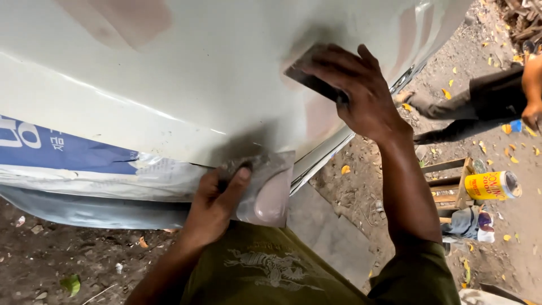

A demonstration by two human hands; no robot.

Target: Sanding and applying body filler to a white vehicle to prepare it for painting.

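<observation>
Pressing a flat dark spreader blade (313,79) against the smooth pale car panel (186,79), the right hand (361,93) is gripping it; the left hand (217,203) is clasping a putty-smeared rectangular board (268,189) at the panel's lower edge.

An open-air vehicle body-repair yard on bare ground. A large off-white painted car body panel (186,85), patched with dull pinkish filler and masked along its lower edge with taped newspaper (84,169), fills the view from nine to one o'clock. At three o'clock lie packed brown dirt strewn with yellow leaves (491,141), a yellow cylindrical tin (492,186) on a rough wooden stool (451,186), and another person crouching (480,104).
</observation>
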